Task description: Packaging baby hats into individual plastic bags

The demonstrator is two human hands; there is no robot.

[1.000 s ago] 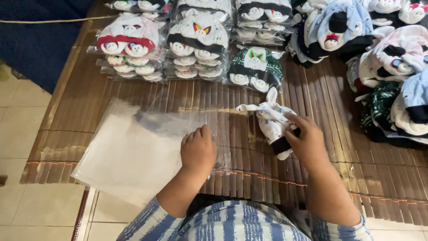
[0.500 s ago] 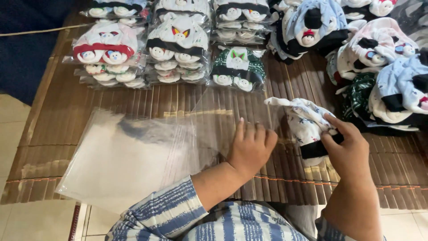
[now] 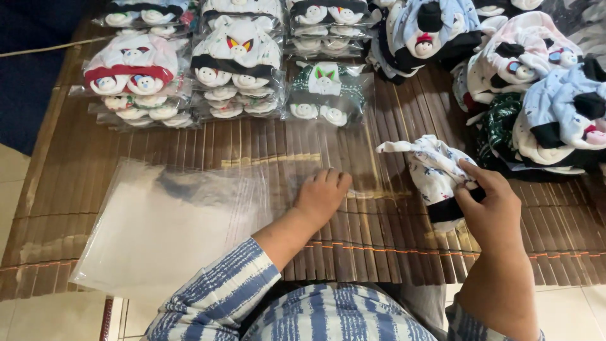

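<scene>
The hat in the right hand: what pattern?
White hat with small dark prints, black band, seen in the head view.

White cloth (image 3: 432, 173) dotted with a small dark print and edged in black, sleeve (image 3: 218, 293) striped blue and white, mat (image 3: 379, 227) brown slatted, bags (image 3: 183, 221) clear.

Clear plastic bags (image 3: 183, 221) flat on mat; bagged hats (image 3: 237, 60) stacked behind.
</scene>
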